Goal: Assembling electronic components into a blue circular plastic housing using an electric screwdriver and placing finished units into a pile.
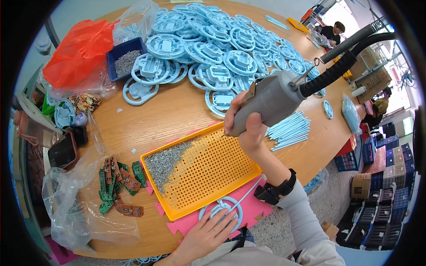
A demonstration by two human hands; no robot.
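My right hand is wrapped round the grey body of an electric screwdriver, held up over the far right part of the yellow tray. The screwdriver's tip is hidden behind the hand. With fingers stretched out, my left hand lies flat on a light blue plastic ring part at the near edge of the table. A thin light blue stick runs from that ring up to the right. Beneath the ring is a pink foam mat. Small silver screws are heaped in the left end of the perforated yellow tray.
Many light blue ring parts are piled at the back. Light blue sticks lie to the right. Green and brown circuit boards, a dark blue screw bin and a red bag are leftward. A person sits beyond the table.
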